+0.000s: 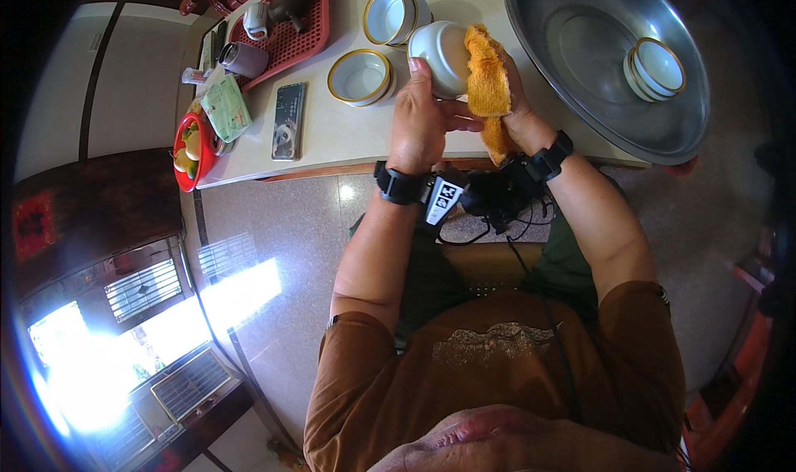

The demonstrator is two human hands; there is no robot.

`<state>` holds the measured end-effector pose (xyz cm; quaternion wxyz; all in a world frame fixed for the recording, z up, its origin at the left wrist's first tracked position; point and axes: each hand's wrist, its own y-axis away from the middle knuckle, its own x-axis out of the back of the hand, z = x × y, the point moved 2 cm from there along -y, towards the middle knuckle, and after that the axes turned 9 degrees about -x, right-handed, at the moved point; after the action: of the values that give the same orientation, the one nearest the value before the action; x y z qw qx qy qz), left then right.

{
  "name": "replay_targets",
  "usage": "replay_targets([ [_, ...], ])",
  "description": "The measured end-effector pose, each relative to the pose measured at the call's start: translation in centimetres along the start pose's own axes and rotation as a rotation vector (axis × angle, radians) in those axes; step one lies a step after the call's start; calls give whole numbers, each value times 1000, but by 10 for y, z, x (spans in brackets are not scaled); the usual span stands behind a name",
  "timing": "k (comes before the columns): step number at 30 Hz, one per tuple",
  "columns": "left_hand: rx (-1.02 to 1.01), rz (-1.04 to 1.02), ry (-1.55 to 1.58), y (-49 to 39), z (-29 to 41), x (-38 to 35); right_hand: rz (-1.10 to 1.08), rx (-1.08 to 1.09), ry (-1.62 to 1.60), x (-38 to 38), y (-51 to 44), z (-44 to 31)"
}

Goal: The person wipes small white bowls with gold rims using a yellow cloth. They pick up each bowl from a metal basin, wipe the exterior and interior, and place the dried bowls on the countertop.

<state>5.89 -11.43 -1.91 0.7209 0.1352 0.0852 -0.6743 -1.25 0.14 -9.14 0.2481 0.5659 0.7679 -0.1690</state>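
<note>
A white bowl [439, 58], tilted on its side above the table, is held in my left hand [423, 114], with the thumb on its outer wall. My right hand [519, 99] holds an orange cloth [488, 77] against the bowl's base side; the cloth hides part of its fingers. Left of the held bowl, gold-rimmed white bowls stand on the table: a stack [388, 18] farther back and another stack [359, 77] nearer. At the right, more gold-rimmed bowls [659, 67] are stacked in a large metal basin [597, 30].
A phone with a panda picture [287, 123] lies on the pale table [311, 142]. Behind it are a red plastic basket [317, 30] with a dark teapot [291, 8] and a white mug [256, 21], a metallic cup [245, 59], a green packet [225, 107] and a red fruit bowl [205, 161].
</note>
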Motion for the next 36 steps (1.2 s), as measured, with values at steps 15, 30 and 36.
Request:
replay_targets([
  [15, -517, -132, -925, -4, -1, 7, -69, -132, -118, -7, 3, -6],
  [30, -397, -251, -926, -1, -3, 10, -130, -170, -24, -13, 2, -14],
  [36, -666, -469, -1106, 1, 6, 8, -243, -438, -260, -4, 1, -16],
])
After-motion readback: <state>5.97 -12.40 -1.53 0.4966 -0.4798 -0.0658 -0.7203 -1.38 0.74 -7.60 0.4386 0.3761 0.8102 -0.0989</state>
